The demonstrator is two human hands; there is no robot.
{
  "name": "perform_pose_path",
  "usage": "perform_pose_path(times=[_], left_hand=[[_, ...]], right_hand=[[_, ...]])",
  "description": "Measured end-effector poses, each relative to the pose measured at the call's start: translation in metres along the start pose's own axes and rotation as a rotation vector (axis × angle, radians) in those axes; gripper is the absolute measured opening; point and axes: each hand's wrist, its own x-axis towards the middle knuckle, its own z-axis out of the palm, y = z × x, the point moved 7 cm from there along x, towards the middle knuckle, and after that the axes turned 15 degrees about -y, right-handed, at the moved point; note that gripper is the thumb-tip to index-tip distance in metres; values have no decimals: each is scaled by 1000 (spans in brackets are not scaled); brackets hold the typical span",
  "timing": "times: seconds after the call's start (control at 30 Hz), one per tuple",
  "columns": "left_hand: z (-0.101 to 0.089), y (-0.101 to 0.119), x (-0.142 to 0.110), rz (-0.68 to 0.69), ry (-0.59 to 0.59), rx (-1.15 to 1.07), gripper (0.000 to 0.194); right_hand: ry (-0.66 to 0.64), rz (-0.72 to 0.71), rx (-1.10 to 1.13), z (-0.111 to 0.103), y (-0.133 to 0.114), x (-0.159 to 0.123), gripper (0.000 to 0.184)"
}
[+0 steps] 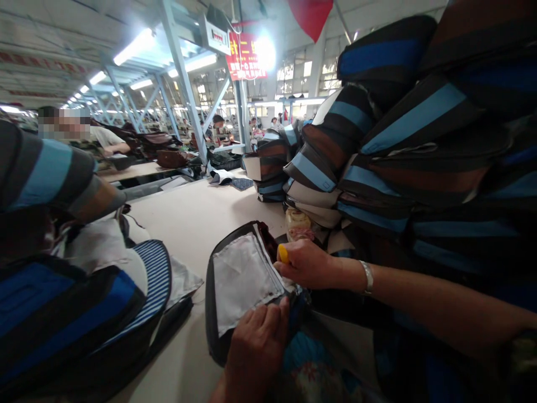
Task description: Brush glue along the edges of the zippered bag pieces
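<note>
A dark grey bag piece (213,268) lies on the pale table in front of me, with a white lining pocket (243,274) facing up and a zip-like strip along its right side. My left hand (258,341) is closed over its near edge, fingers together on the lining and fabric. At the right edge of the piece, my right hand (308,264) is closed around a yellow-handled tool (283,253). The working end of the tool is hidden, so its kind cannot be made out.
Stacked dark bags with blue and brown stripes (415,117) rise high on the right. More bag pieces (62,313) pile up on the left, some with striped lining. The pale table (193,207) runs between them. Another person (109,137) is at the far left.
</note>
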Motion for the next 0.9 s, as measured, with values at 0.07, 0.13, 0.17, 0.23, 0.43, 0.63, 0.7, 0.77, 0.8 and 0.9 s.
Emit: perform_pose_path(times=[0.07,0.13,0.17,0.23,0.43,0.63,0.7,0.77,0.8,0.9], left_hand=[[-1,2,-1,30,-3,-4,26],[-1,6,-3,56,-5,-2,28],[0,7,-4,61,-8,-1,29],[2,7,-6,53,-11,2,31],[4,3,-14,45,-23,8,31],[-28,-44,-19,-119,129,-13,31],[-45,-69,-22,-211,174,-145,26],[-53,-92,-26,-318,170,-288,19],[-55,-101,-30,-382,169,-338,17],[-55,-114,-43,-510,230,-355,23]], right_hand=[[-51,-2,-14,-4,-1,0,27],[-22,42,-13,-13,3,0,27],[8,75,-15,-16,5,1,27],[32,122,-23,-15,5,2,26],[-61,-13,159,-7,-13,-9,26],[396,13,885,-69,23,-45,20],[520,14,1362,-56,38,-50,23],[443,-20,1758,-24,33,-43,28],[363,-39,1914,-5,24,-38,30],[188,-93,2267,43,-11,-20,24]])
